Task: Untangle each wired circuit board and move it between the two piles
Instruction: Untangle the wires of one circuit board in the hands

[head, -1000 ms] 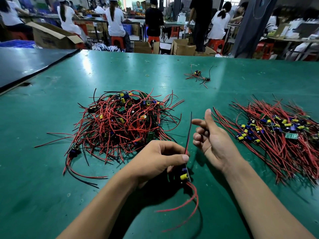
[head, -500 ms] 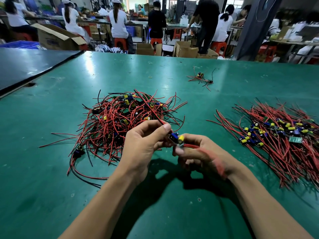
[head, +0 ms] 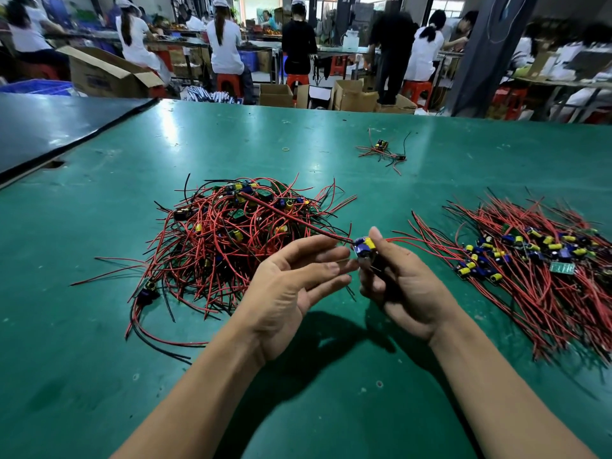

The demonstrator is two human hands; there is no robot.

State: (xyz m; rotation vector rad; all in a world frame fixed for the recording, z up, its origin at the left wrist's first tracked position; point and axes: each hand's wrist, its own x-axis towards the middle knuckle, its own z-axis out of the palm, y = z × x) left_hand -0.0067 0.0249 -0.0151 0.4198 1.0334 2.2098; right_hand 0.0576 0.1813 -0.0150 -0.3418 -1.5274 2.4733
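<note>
Left hand (head: 298, 279) letting go since earlier frame: fingers now straightening, holding nothing. Right hand (head: 404, 286) taking over, pinching small circuit board with blue and yellow capacitors (head: 363, 247) above green tabletop (head: 82, 326), between tangled red-wire pile (head: 225, 240) and combed-out red-wire pile (head: 536, 270). Board appearing light, rigid; leads thin, floppy, likely snagging. Gripping board edges advisable, avoiding tugging at solder joints.

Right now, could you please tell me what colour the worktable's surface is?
The worktable is green; the head view shows it best.
</note>
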